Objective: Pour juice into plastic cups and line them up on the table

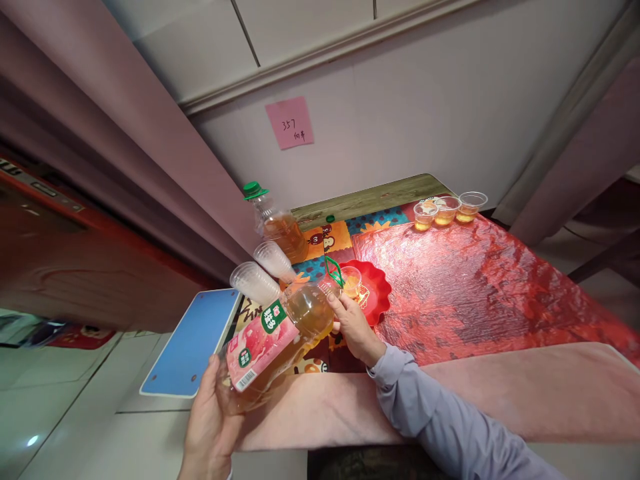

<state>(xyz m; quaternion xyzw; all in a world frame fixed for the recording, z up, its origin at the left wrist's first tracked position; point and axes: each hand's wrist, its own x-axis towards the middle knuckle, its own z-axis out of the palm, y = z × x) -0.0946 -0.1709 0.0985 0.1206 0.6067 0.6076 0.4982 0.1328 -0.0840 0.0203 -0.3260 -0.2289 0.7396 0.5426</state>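
Observation:
A large clear juice bottle (277,337) with a pink label and amber drink is tilted in my two hands, its neck pointing to the upper right. Around the bottle's base wraps my left hand (210,417). My right hand (354,327) grips it near the neck, by a green handle loop (333,272). Just past the neck, a clear plastic cup (351,280) stands in a red scalloped tray (381,293). Whether liquid is flowing into that cup I cannot make out clearly.
Three cups (445,212) with yellow drink stand at the table's far right. A second bottle (283,230) with a green cap and two cup stacks (255,283) are at the left. A green cap (330,219) lies near the back. A blue board (190,343) sits lower left.

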